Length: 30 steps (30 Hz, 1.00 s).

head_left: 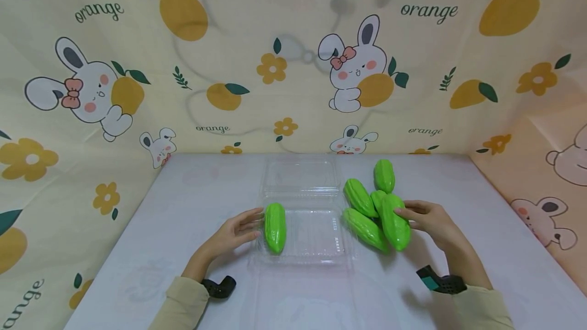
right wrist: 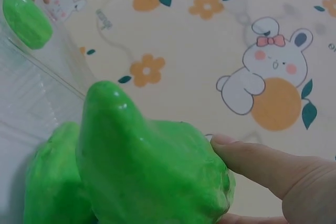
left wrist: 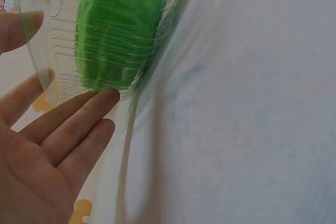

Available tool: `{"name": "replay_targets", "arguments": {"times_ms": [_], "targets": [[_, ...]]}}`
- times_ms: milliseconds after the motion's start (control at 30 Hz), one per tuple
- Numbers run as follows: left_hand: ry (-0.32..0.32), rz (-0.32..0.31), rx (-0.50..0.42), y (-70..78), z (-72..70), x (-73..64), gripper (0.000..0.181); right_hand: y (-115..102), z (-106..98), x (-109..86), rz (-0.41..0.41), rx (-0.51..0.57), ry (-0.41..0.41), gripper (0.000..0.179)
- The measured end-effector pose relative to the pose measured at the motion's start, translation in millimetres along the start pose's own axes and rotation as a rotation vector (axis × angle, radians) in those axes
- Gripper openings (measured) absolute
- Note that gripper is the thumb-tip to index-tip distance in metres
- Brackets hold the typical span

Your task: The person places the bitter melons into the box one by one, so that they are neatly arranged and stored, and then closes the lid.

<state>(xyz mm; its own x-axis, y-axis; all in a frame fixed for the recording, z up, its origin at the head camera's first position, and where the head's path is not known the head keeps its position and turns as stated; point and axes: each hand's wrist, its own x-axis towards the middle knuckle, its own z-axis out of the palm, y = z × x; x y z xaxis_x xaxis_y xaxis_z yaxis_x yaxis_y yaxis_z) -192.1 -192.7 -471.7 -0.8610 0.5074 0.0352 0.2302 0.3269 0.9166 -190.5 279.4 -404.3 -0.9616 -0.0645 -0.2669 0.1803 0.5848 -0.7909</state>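
A clear plastic clamshell box [head_left: 316, 236] lies with its lid [head_left: 300, 174] folded back. One glossy green cucumber-like vegetable [head_left: 275, 228] lies lengthwise along the box's left side. My left hand [head_left: 236, 230] is at the box's left wall, its fingers fairly straight; in the left wrist view the fingertips [left wrist: 110, 95] are against or very near the clear plastic. To the right of the box, my right hand [head_left: 426, 220] pinches another green vegetable [head_left: 395, 223] between thumb and fingers. In the right wrist view the thumb [right wrist: 252, 158] presses on that vegetable's end.
Several more green vegetables lie in a loose cluster right of the box, among them one at the back [head_left: 384, 175] and one in front [head_left: 365, 229]. Behind the white table [head_left: 183, 187] hangs a patterned cloth [head_left: 275, 29] with rabbits and oranges.
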Motion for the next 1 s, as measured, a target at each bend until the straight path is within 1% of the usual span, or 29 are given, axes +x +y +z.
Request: {"name": "replay_targets", "arguments": {"times_ms": [400, 733, 1000], "targets": [[0.005, -0.003, -0.003, -1.0, 0.2, 0.3, 0.062, -9.0, 10.8, 4.2, -0.007, 0.067, -0.041, 0.072], [-0.004, 0.008, -0.013, 0.3, 0.5, 0.0, 0.062, -16.8, 17.7, 5.4, -0.004, 0.078, -0.044, 0.074], [-0.003, -0.005, -0.015, 1.5, 0.3, -0.3, 0.062, -24.2, 23.4, 7.6, 0.008, 0.077, -0.066, 0.078]]}}
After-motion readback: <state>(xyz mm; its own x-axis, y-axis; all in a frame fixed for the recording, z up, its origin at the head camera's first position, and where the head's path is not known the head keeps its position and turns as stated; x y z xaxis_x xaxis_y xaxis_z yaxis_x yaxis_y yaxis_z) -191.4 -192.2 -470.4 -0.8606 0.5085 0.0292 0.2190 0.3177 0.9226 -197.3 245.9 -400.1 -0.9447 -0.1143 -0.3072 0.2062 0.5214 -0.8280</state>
